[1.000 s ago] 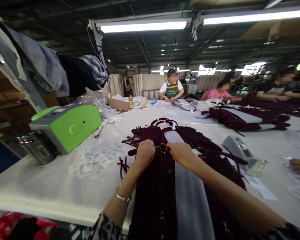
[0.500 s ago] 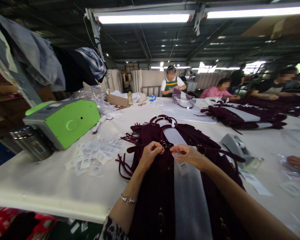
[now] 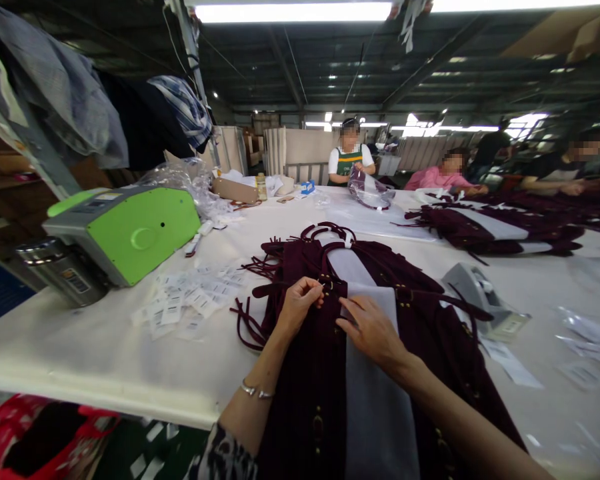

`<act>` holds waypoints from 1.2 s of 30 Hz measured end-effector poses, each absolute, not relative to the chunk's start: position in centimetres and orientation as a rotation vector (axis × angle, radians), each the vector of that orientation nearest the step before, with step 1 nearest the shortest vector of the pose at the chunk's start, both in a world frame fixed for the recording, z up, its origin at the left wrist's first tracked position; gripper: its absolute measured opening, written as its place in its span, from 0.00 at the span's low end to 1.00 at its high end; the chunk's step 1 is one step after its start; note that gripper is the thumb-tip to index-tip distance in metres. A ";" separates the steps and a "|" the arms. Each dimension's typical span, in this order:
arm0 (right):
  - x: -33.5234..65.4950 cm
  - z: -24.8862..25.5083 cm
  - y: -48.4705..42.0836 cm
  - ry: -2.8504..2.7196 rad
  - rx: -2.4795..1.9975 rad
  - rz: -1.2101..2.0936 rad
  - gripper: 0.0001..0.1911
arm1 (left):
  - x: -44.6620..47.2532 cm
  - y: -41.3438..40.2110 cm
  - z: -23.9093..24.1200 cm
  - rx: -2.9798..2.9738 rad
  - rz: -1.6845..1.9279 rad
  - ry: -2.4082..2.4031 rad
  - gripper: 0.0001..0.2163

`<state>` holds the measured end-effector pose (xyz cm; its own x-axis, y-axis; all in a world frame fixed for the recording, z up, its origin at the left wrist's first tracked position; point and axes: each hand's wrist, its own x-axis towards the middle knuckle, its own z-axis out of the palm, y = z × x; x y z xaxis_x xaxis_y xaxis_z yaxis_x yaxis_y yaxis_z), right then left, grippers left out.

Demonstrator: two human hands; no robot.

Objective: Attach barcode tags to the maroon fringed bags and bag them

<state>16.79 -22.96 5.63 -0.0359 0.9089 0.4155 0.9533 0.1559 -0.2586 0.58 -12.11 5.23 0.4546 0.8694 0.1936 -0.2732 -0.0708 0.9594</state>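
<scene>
A stack of dark maroon strap-like pieces (image 3: 305, 373) with gold buckles lies in front of me, with a strip of white tissue (image 3: 375, 400) down its middle. My left hand (image 3: 300, 303) pinches a strap end by a gold buckle (image 3: 329, 285) at the top of the pile. My right hand (image 3: 373, 330) rests palm down on the white tissue just right of that buckle, fingers stretched toward it. Several small white labels (image 3: 190, 303) lie scattered to the left of the pile.
A green and grey machine (image 3: 125, 233) and a steel flask (image 3: 63, 270) stand at the left on the white table (image 3: 105, 373). A grey tape dispenser (image 3: 480, 293) sits to the right. More maroon piles (image 3: 485, 230) lie farther back. Other people work at the far side.
My right hand held a white label at the buckle half a second ago; now it lies flat on the tissue with no label visible. My left hand stays pinched by the buckle.
</scene>
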 end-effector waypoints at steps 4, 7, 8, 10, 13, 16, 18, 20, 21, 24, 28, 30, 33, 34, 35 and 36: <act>18.2 5.5 -22.9 -1.828 -1.729 0.156 0.15 | 0.6 -12.1 5.0 1.317 1.037 0.600 0.13; 18.7 5.9 -22.3 -1.794 -1.774 0.185 0.12 | 0.6 -12.2 5.0 1.320 1.043 0.593 0.12; 18.7 5.9 -22.2 -1.804 -1.778 0.165 0.11 | 0.5 -12.2 5.0 1.326 1.043 0.590 0.12; 18.6 5.6 -22.1 -1.840 -1.769 0.100 0.11 | 0.4 -12.3 5.1 1.342 1.041 0.587 0.11; 18.7 5.0 -22.4 -1.848 -1.759 -0.008 0.11 | 0.4 -12.4 5.0 1.359 1.038 0.589 0.11; 18.8 4.5 -22.8 -1.840 -1.764 -0.049 0.12 | 0.4 -12.4 5.0 1.359 1.036 0.590 0.11; 18.8 4.5 -22.9 -1.857 -1.772 -0.083 0.13 | 0.4 -12.4 5.0 1.357 1.035 0.591 0.11; 18.7 4.7 -22.7 -1.873 -1.777 -0.121 0.13 | 0.5 -12.4 5.0 1.356 1.036 0.591 0.11; 18.5 4.9 -22.5 -1.869 -1.776 -0.125 0.13 | 0.4 -12.4 5.0 1.357 1.037 0.590 0.11; 17.8 6.0 -21.6 -1.744 -1.746 -0.040 0.10 | 0.3 -12.5 5.0 1.378 1.033 0.576 0.09; 16.6 7.2 -20.0 -1.376 -1.697 0.337 0.10 | 0.1 -12.3 4.7 1.442 1.016 0.557 0.08; 16.1 7.3 -19.4 -1.237 -1.629 0.594 0.13 | 0.1 -12.3 4.4 1.463 1.020 0.564 0.08; 15.7 7.0 -18.9 -1.140 -1.487 0.813 0.16 | 0.2 -12.2 4.1 1.512 1.029 0.595 0.08; 15.7 6.9 -18.9 -1.129 -1.460 0.836 0.16 | 0.3 -12.2 4.1 1.534 1.031 0.605 0.07; 15.8 6.7 -18.9 -1.120 -1.445 0.847 0.16 | 0.3 -12.2 4.1 1.553 1.035 0.614 0.07; 15.8 6.7 -18.8 -1.114 -1.436 0.859 0.16 | 0.3 -12.3 4.1 1.567 1.041 0.621 0.07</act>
<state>15.81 -18.84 6.66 0.3021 0.9509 0.0669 0.1775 0.0128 -0.9840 0.35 -12.27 4.14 0.4766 0.8285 0.2941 -0.1352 -0.2614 0.9557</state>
